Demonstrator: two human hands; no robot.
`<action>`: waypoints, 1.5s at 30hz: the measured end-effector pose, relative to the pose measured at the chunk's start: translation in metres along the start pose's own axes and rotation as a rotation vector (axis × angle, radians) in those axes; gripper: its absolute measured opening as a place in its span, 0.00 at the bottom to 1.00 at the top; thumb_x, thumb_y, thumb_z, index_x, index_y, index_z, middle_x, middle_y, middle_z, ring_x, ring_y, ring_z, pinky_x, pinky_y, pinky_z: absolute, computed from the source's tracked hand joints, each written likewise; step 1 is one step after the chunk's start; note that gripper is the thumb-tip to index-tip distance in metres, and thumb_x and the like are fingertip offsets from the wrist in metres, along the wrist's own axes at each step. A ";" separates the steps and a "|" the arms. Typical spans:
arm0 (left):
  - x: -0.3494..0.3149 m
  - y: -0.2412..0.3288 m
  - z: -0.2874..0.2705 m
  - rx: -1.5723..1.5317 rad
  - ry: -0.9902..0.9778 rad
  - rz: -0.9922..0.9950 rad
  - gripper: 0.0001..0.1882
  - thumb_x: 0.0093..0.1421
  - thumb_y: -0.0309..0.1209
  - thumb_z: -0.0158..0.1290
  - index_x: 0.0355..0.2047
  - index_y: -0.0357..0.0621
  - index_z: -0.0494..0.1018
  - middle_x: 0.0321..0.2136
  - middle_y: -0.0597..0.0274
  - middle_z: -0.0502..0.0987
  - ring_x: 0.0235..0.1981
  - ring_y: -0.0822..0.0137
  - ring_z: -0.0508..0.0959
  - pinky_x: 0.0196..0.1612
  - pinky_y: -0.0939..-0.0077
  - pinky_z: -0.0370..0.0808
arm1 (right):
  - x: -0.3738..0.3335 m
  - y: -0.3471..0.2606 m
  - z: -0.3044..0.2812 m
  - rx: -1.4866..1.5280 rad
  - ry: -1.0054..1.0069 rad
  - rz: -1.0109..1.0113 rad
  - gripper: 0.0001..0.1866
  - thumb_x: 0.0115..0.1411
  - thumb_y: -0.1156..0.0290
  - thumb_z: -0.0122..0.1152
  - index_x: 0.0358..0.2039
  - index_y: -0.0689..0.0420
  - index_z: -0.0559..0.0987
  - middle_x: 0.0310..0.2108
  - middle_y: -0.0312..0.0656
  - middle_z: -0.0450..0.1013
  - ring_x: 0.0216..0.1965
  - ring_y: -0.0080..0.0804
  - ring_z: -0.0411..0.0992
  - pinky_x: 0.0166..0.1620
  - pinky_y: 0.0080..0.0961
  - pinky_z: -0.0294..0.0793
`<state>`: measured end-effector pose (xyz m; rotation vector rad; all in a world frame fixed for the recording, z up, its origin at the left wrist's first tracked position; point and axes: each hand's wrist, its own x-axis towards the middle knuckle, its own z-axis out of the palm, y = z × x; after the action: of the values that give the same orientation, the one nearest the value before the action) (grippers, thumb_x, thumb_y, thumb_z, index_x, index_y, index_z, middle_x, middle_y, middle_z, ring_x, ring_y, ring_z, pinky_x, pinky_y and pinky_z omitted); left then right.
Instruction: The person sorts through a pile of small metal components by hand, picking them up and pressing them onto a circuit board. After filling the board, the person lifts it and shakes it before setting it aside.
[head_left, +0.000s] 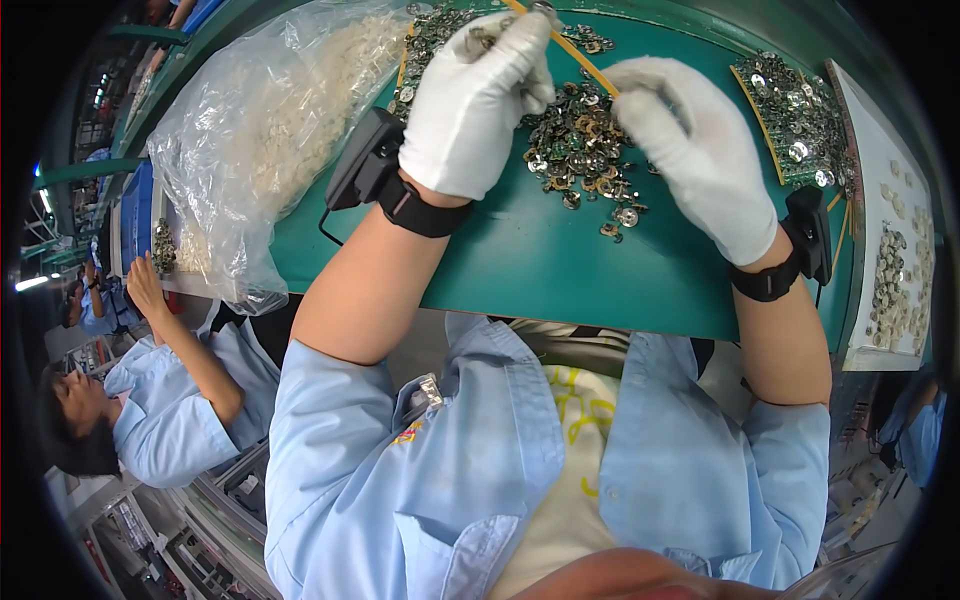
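A thin yellow strip [575,58] slants over the bench between my two white-gloved hands. My right hand [690,140] has its thumb and fingers pinched on the strip's lower end. My left hand [475,105] is closed by the strip's upper part, with small round metal parts [481,40] showing at its fingers. Whether it also touches the strip I cannot tell. Below the strip lies a loose pile of small round metal parts [575,140], silver, dark and brassy. Both wrists wear black straps with a dark box.
A clear plastic bag [270,130] of pale small pieces covers the bench's left side. At right, a yellow-edged green board [790,115] carries metal parts, beside a white tray [870,340] with more pieces. A person in light blue [190,400] works at left. The bench top [540,285] is green.
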<state>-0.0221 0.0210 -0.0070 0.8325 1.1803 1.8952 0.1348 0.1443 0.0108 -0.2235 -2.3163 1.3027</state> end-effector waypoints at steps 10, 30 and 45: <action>-0.019 0.008 0.015 0.094 -0.119 0.059 0.16 0.62 0.39 0.53 0.39 0.35 0.72 0.24 0.63 0.75 0.25 0.75 0.73 0.30 0.82 0.70 | -0.004 0.006 -0.005 0.765 -0.387 0.192 0.19 0.66 0.59 0.48 0.27 0.61 0.73 0.20 0.35 0.67 0.26 0.21 0.64 0.34 0.19 0.65; -0.005 0.001 0.020 0.215 0.062 -0.058 0.17 0.62 0.39 0.52 0.42 0.38 0.75 0.26 0.67 0.75 0.25 0.79 0.73 0.27 0.88 0.67 | -0.061 0.000 -0.133 -0.846 0.809 0.132 0.14 0.63 0.68 0.47 0.43 0.58 0.78 0.27 0.46 0.74 0.28 0.31 0.73 0.34 0.26 0.70; -0.007 0.003 0.031 0.337 -0.001 -0.040 0.17 0.64 0.37 0.50 0.45 0.37 0.74 0.26 0.68 0.73 0.26 0.79 0.71 0.29 0.86 0.65 | -0.113 0.011 -0.146 -0.906 0.677 0.227 0.17 0.61 0.66 0.50 0.46 0.62 0.76 0.41 0.49 0.75 0.43 0.39 0.74 0.48 0.27 0.69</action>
<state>0.0061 0.0281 0.0067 0.9778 1.5295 1.6866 0.3018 0.2209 0.0298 -1.0500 -2.1102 0.0901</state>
